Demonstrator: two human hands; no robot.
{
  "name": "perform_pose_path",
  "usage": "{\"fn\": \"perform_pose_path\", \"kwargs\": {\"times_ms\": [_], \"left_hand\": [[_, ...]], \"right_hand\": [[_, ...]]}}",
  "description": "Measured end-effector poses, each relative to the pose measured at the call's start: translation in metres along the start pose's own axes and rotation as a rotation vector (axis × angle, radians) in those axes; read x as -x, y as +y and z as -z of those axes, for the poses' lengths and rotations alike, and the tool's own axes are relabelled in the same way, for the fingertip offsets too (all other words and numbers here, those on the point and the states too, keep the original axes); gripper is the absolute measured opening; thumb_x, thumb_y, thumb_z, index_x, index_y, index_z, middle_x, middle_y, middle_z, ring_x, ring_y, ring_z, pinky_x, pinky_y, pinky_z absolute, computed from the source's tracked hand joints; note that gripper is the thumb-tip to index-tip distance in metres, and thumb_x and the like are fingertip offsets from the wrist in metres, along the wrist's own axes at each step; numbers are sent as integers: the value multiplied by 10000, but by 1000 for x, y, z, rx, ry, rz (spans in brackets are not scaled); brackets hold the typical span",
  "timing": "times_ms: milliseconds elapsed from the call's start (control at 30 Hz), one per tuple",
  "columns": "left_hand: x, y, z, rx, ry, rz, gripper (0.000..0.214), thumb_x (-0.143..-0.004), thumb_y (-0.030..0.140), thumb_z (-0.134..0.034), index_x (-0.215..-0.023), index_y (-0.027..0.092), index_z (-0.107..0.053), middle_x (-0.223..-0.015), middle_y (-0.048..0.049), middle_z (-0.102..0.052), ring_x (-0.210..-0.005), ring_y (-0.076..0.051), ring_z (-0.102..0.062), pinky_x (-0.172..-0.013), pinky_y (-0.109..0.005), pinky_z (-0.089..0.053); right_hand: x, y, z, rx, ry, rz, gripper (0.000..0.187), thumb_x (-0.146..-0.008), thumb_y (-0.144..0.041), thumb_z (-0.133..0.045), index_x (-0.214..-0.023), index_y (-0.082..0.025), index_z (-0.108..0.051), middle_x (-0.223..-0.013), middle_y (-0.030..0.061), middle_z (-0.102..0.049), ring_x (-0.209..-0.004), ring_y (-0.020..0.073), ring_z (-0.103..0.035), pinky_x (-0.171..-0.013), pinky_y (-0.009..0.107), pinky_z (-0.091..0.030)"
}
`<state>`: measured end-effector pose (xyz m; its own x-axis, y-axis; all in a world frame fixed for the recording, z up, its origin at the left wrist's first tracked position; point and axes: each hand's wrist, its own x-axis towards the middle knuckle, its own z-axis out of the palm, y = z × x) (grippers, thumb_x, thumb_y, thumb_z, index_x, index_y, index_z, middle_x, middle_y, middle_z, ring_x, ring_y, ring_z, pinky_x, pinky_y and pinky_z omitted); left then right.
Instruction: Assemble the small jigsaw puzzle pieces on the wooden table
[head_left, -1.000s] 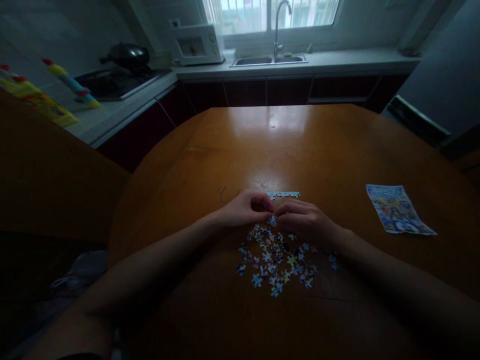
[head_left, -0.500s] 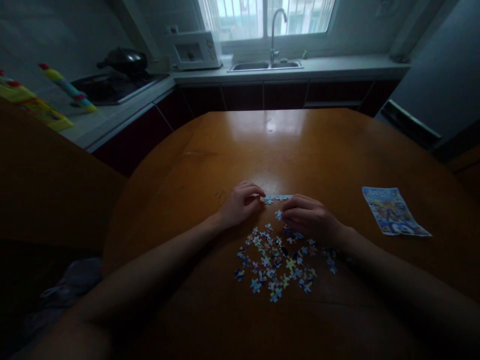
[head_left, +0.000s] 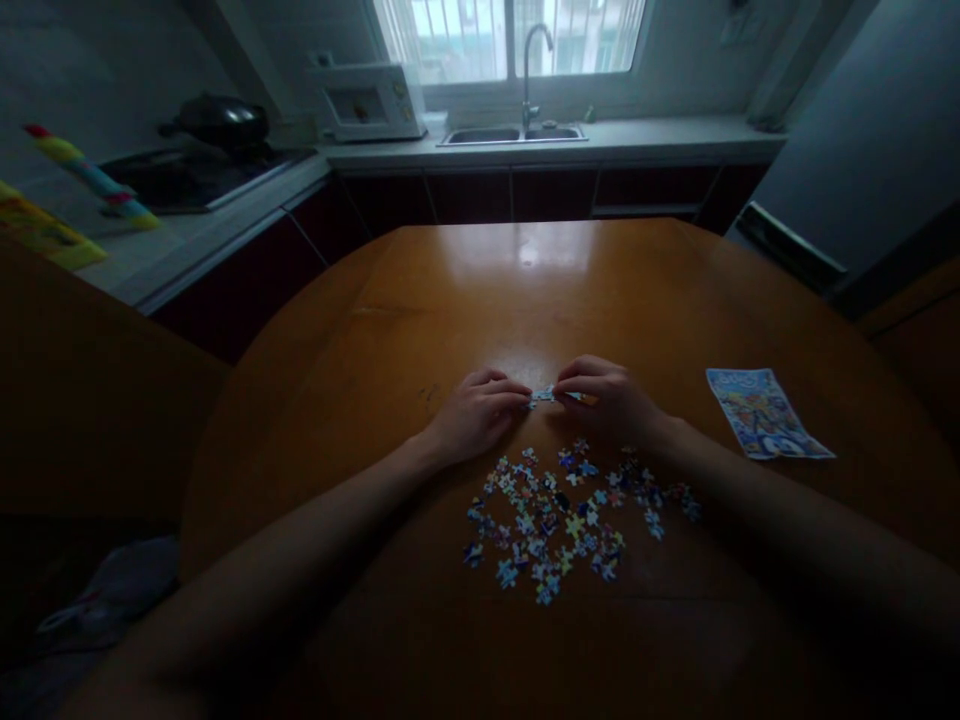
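A short strip of joined jigsaw pieces, pale blue and white, lies on the wooden table between my two hands. My left hand has its fingers pressed together on the strip's left end. At the strip's right part, my right hand pinches a small jigsaw piece against it; the fingers cover most of that piece. Nearer to me spreads a pile of loose jigsaw pieces, mixed blue, white and yellow.
A colourful picture sheet lies to the right on the brown table. Beyond the table are a counter with a sink, a white microwave and a dark pan on the stove.
My right hand has moved up from just above the pile to the strip, bringing a jigsaw piece with it. My left hand stays at the left end. The view has shifted slightly right.
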<state>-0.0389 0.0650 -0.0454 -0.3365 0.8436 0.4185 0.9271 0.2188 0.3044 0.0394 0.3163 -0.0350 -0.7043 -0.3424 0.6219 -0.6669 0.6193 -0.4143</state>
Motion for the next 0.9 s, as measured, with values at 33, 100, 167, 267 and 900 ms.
{"fn": "perform_pose_path", "kwargs": {"times_ms": [33,100,167,267,900], "left_hand": [[1,0,0,-4,-13,-9,321,-906,100,-561,-1150,230,-726,-1186,-21,-745,-1058,-219,-593,-955,-403,-509],[2,-1,-1,-8,-33,-26,352,-906,91,-548,-1178,236,-716,-1207,-8,-738,-1069,-217,-587,-971,-401,-507],[3,-2,-2,-12,-47,-30,376,-906,86,-539,-1201,246,-709,-1225,-2,-730,-1087,-218,-583,-991,-404,-501],[3,-3,-2,-13,-62,-16,394,-901,80,-537,-1210,255,-708,-1235,-5,-726,-1102,-219,-582,-1008,-411,-496],[1,0,0,36,-66,16,429,-874,29,-534,-1191,255,-712,-1217,-2,-734,-1098,-216,-594,-1012,-427,-507]], "right_hand": [[1,4,-6,5,-29,4,138,-933,-221,-648,-858,-197,-762,-872,69,-714,-783,166,-650,-697,310,-536],[1,8,-14,3,-63,-8,148,-943,-240,-645,-869,-193,-765,-884,74,-710,-787,164,-638,-709,309,-529],[2,7,-19,-6,-81,-20,159,-953,-245,-633,-884,-191,-766,-886,73,-705,-802,164,-630,-727,309,-523],[2,5,-22,-2,-108,-10,179,-967,-231,-608,-884,-187,-761,-887,73,-698,-819,165,-618,-740,305,-513],[1,5,-21,140,-209,80,269,-1017,-215,-516,-874,-187,-742,-890,75,-680,-832,171,-567,-749,308,-489]]}}
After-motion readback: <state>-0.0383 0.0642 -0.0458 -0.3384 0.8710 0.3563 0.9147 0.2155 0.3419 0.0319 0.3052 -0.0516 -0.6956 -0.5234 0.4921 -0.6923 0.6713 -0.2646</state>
